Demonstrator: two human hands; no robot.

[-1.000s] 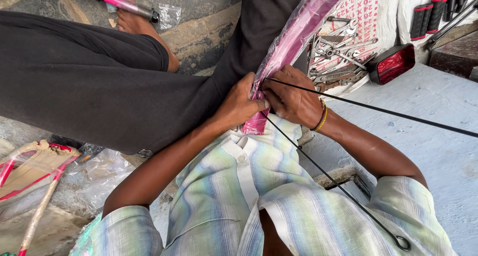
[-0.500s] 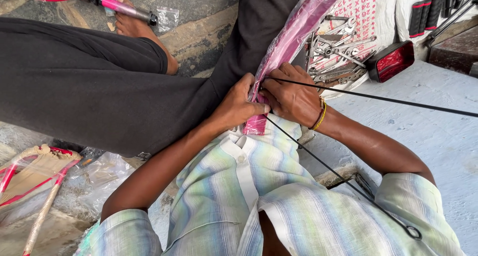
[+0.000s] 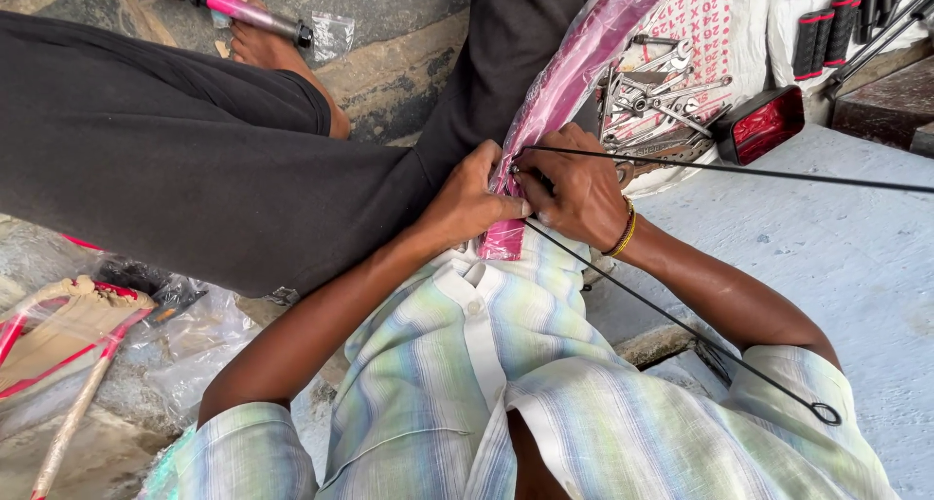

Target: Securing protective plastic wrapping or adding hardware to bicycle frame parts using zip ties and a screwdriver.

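A pink bicycle rim (image 3: 574, 72) wrapped in clear plastic runs from my lap up to the top right. My left hand (image 3: 472, 203) grips the rim's lower part from the left, thumb pressed against it. My right hand (image 3: 579, 189), with a yellow bangle at the wrist, clasps the rim from the right. Two thin black spokes leave the rim between my hands: one spoke (image 3: 739, 172) goes right, the other spoke (image 3: 681, 320) slants down to a looped end by my right sleeve.
My black trouser leg (image 3: 195, 160) lies across the left. A pile of metal spanners (image 3: 652, 111) and a red reflector (image 3: 764, 121) sit behind the rim. Black handlebar grips (image 3: 822, 38) stand top right. A pink frame tube (image 3: 224, 4) is top left; wrapped parts (image 3: 68, 335) lower left.
Both hands stay clasped on the rim; the view has shifted slightly and my right hand has edged a little along the rim.
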